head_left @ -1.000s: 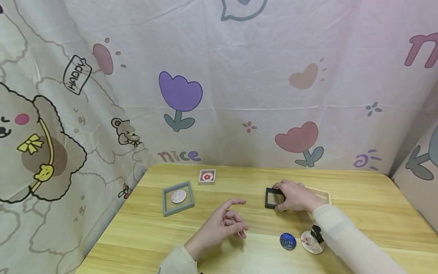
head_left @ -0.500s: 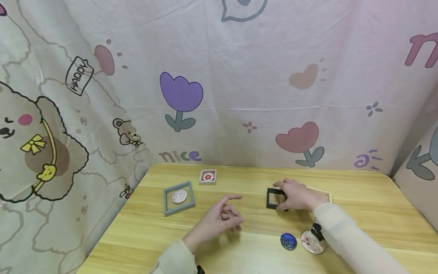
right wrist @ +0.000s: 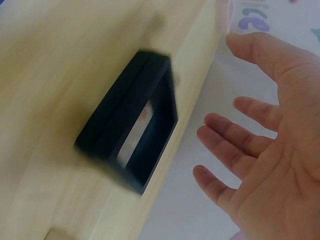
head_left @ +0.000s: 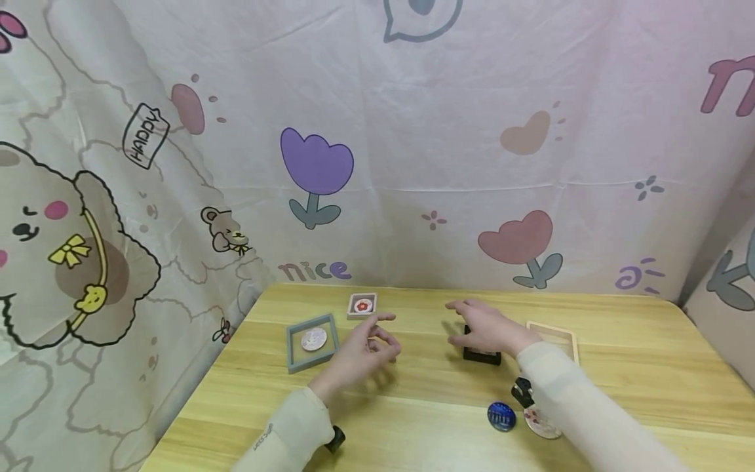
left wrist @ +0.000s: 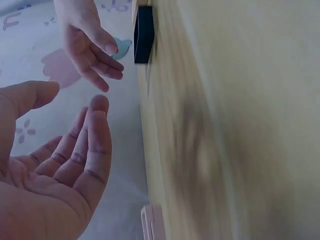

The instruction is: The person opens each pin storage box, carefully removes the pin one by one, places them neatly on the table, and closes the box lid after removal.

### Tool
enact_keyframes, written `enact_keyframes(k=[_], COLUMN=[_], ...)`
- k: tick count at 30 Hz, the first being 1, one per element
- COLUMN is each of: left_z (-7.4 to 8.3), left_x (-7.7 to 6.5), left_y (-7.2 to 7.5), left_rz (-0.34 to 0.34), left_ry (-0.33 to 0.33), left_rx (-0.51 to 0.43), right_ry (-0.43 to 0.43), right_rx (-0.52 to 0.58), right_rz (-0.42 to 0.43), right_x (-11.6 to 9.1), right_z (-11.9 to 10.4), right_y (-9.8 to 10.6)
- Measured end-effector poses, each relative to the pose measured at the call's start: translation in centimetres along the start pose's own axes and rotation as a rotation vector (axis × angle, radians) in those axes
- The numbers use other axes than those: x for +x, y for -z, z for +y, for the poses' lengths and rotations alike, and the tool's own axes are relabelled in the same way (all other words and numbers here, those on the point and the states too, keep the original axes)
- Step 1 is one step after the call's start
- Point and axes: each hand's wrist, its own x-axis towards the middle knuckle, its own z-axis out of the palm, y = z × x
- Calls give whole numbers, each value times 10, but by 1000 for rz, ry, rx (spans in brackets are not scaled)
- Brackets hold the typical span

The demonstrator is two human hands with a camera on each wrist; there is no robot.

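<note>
My right hand [head_left: 486, 328] is over a small black square frame [head_left: 483, 358], its fingers spread and apart from it in the right wrist view. Something pale lies inside that black frame [right wrist: 122, 107]. Left of it, my left hand [head_left: 361, 354] hovers above the table with loosely bent fingers and holds nothing. Beside the left hand is a grey square frame [head_left: 312, 362] with a pale round badge [head_left: 314, 339] inside. Behind that hand sits a small pinkish frame [head_left: 362, 316] with a red-flower badge [head_left: 364, 305] in it.
A light wooden frame [head_left: 575, 346] lies right of the black one, partly behind the right arm. Nearer the front are a blue round badge [head_left: 501, 416] and a pale patterned badge [head_left: 538, 423], partly covered by the right sleeve. A printed curtain [head_left: 401, 249] hangs behind the table [head_left: 425, 432].
My right hand has let go of the black frame and lifted left off it. My left hand has moved left and slightly up, toward the grey and pinkish frames.
</note>
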Motion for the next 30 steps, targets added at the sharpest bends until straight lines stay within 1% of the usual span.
enact_keyframes(k=[5, 7, 11, 14, 19, 22, 24, 30], left_z=[-4, -6, -13, -17, -23, -24, -25, -26], left_x=[10, 14, 22, 29, 39, 44, 48, 58], left_y=[12, 17, 27, 33, 37, 39, 40, 44], left_rz=[75, 111, 174, 209, 273, 304, 314, 346], left_ry=[18, 25, 40, 58, 88, 120, 134, 137], left_rx=[72, 122, 192, 211, 284, 354, 387, 491], right_ry=[23, 39, 72, 93, 77, 68, 75, 85], right_rx=[42, 68, 105, 113, 171, 197, 191, 176], right_rz=[-1, -9, -27, -33, -61, -80, -84, -106], right_x=[12, 18, 30, 38, 49, 55, 59, 71], right_z=[-16, -21, -31, -37, -46, -54, -59, -69], right_y=[-6, -9, -15, -21, -30, -34, -37, -47])
